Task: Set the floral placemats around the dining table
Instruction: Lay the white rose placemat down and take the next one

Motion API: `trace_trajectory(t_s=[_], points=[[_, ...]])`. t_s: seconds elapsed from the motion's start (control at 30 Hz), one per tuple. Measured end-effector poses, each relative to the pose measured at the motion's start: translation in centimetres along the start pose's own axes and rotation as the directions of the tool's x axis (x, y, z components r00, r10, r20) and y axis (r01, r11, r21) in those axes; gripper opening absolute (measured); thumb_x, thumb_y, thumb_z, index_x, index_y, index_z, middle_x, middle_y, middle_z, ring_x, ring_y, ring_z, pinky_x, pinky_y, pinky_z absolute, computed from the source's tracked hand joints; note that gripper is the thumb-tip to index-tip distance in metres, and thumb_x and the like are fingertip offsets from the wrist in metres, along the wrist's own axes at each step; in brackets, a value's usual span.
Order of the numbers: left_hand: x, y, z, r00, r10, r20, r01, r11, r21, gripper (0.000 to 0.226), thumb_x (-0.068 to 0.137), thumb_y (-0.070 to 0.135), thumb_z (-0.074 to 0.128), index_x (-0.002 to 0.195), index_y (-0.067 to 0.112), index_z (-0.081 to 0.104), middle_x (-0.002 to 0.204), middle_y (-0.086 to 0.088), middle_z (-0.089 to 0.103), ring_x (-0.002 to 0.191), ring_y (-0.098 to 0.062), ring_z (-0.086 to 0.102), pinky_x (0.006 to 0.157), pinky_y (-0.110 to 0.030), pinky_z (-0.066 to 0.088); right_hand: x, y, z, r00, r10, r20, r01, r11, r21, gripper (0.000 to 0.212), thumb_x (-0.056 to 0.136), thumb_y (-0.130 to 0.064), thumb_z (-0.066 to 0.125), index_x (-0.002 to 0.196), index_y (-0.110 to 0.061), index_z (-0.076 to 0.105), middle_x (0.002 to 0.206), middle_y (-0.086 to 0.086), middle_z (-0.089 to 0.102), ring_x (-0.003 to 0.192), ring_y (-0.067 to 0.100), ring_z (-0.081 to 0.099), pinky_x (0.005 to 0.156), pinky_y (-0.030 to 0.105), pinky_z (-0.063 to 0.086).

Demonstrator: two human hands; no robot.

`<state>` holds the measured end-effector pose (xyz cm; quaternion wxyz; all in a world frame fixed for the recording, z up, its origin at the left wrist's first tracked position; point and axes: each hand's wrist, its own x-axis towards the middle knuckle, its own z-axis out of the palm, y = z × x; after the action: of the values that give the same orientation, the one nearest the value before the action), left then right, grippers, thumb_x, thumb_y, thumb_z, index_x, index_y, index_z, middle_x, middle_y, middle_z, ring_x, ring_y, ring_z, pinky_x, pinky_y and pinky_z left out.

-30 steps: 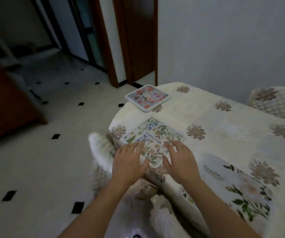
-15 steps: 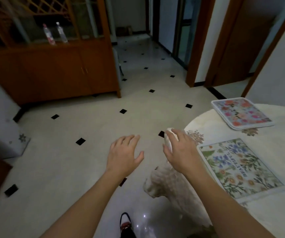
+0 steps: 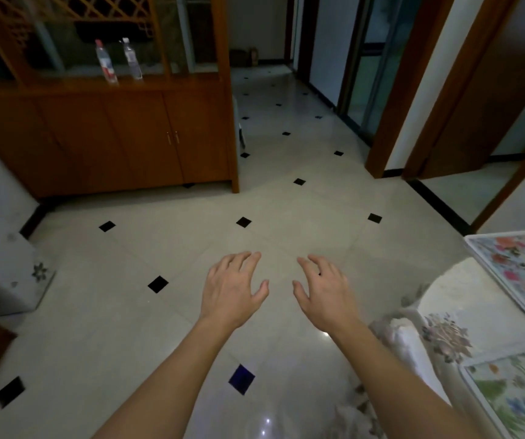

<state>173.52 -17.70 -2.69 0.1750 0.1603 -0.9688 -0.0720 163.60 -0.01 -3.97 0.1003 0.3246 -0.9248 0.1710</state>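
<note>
Left grip (image 3: 234, 289): held out over the floor (image 3: 175, 248), palm down, fingers spread and slack, holding nothing.

Right grip (image 3: 324, 293): just beside the left and apart from it, palm down, fingers loosely bent, holding nothing.

Both grips are out in front of me, to the left of the bench (image 3: 464, 299) and apart from it.

Bench: at the right edge of the view, covered in a pale cloth with brownish flower motifs.

Blue mat (image 3: 517, 388): lies flat on the bench at the lower right, close to the near rim, partly cut off by the frame.

Pink mat (image 3: 524, 274): lies flat farther along the bench, near its rim, also partly cut off. The two mats are apart, with bare cloth and one flower motif between them.

A pale padded shape (image 3: 407, 343) sits at the bench edge beside my right forearm; it is too blurred to identify.

Floor: pale glossy tiles with small black diamonds.

Cabinet (image 3: 112, 137): brown wood, against the far wall on the left, doors closed. Two bottles (image 3: 106, 64) stand upright side by side on its ledge.

Wooden door frames (image 3: 413, 90) stand at the right rear.
</note>
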Motion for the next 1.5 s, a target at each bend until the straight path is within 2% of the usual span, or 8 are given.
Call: trace_trajectory(t_s=[0.23, 0.4, 0.57, 0.7, 0.8, 0.97, 1.13, 1.5], points=[[7.8, -2.2, 2.2, 0.998, 0.059, 0.007, -0.059, 0.998, 0.006, 0.059, 0.081, 0.054, 0.047, 0.128, 0.022, 0.060, 0.124, 0.000, 0.066, 0.112, -0.023, 0.060, 0.089, -0.041, 0.051, 7.1, 0.7, 1.4, 0.999, 0.043, -0.019, -0.044, 0.997, -0.062, 0.051, 0.085, -0.045, 0.042, 0.120, -0.016, 0.064, 0.118, 0.010, 0.067, 0.107, 0.030, 0.064, 0.086, 0.043, 0.054], [13.6, -2.7, 4.3, 0.996, 0.089, 0.022, -0.090, 0.996, 0.016, 0.058, 0.082, 0.054, 0.046, 0.127, 0.022, 0.061, 0.124, 0.001, 0.066, 0.113, -0.021, 0.060, 0.090, -0.040, 0.050, 12.1, 2.7, 3.2, 0.997, 0.072, -0.030, -0.074, 0.993, -0.090, 0.049, 0.085, -0.044, 0.043, 0.118, -0.016, 0.066, 0.117, 0.009, 0.067, 0.108, 0.028, 0.063, 0.089, 0.042, 0.053], [21.3, -2.8, 7.2, 0.993, 0.109, 0.043, -0.110, 0.993, 0.047, 0.058, 0.084, 0.055, 0.045, 0.131, 0.023, 0.059, 0.128, 0.002, 0.064, 0.117, -0.021, 0.058, 0.093, -0.040, 0.049, 19.0, 6.5, 5.6, 0.992, 0.119, -0.033, -0.121, 0.991, -0.059, 0.045, 0.086, -0.039, 0.057, 0.124, -0.016, 0.063, 0.124, 0.011, 0.064, 0.115, 0.031, 0.060, 0.095, 0.045, 0.049], [29.2, -1.6, 10.2, 0.989, 0.130, 0.074, -0.134, 0.990, 0.053, 0.059, 0.086, 0.056, 0.042, 0.134, 0.025, 0.055, 0.130, 0.003, 0.062, 0.119, -0.021, 0.055, 0.094, -0.039, 0.047, 25.5, 11.1, 7.3, 0.986, 0.161, -0.050, -0.163, 0.986, -0.045, 0.047, 0.089, -0.041, 0.052, 0.128, -0.017, 0.061, 0.129, 0.010, 0.062, 0.121, 0.031, 0.057, 0.100, 0.046, 0.045], [35.2, 0.1, 12.3, 0.984, 0.151, 0.091, -0.155, 0.987, 0.045, 0.060, 0.086, 0.056, 0.040, 0.136, 0.025, 0.053, 0.133, 0.004, 0.060, 0.121, -0.020, 0.053, 0.097, -0.039, 0.045, 30.0, 15.2, 7.7, 0.978, 0.194, -0.072, -0.196, 0.980, -0.031, 0.048, 0.089, -0.043, 0.047, 0.126, -0.016, 0.062, 0.125, 0.011, 0.064, 0.117, 0.031, 0.059, 0.098, 0.047, 0.047], [43.4, 4.5, 15.1, 0.975, 0.207, 0.087, -0.209, 0.978, 0.018, 0.058, 0.087, 0.056, 0.045, 0.136, 0.026, 0.053, 0.134, 0.003, 0.060, 0.121, -0.019, 0.054, 0.097, -0.039, 0.046, 35.9, 22.1, 7.1, 0.962, 0.253, -0.104, -0.260, 0.964, -0.059, 0.043, 0.087, -0.035, 0.066, 0.125, -0.015, 0.063, 0.124, 0.012, 0.065, 0.115, 0.032, 0.061, 0.097, 0.046, 0.048], [49.6, 8.3, 17.8, 0.955, 0.271, 0.119, -0.270, 0.963, -0.026, 0.059, 0.090, 0.055, 0.044, 0.141, 0.026, 0.048, 0.141, 0.004, 0.054, 0.128, -0.018, 0.048, 0.103, -0.038, 0.041, 39.5, 27.2, 6.7, 0.943, 0.311, -0.118, -0.320, 0.945, -0.069, 0.043, 0.088, -0.036, 0.066, 0.125, -0.016, 0.063, 0.123, 0.011, 0.065, 0.115, 0.031, 0.061, 0.097, 0.045, 0.048], [63.9, 18.2, 26.1, 0.885, 0.450, 0.121, -0.431, 0.889, -0.154, 0.058, 0.086, 0.053, 0.041, 0.132, 0.021, 0.058, 0.129, 0.001, 0.063, 0.116, -0.019, 0.058, 0.093, -0.038, 0.049, 46.1, 40.4, 6.7, 0.860, 0.500, -0.101, -0.509, 0.849, -0.141, 0.046, 0.094, -0.043, 0.054, 0.134, -0.020, 0.056, 0.133, 0.007, 0.060, 0.123, 0.025, 0.055, 0.104, 0.042, 0.043]])
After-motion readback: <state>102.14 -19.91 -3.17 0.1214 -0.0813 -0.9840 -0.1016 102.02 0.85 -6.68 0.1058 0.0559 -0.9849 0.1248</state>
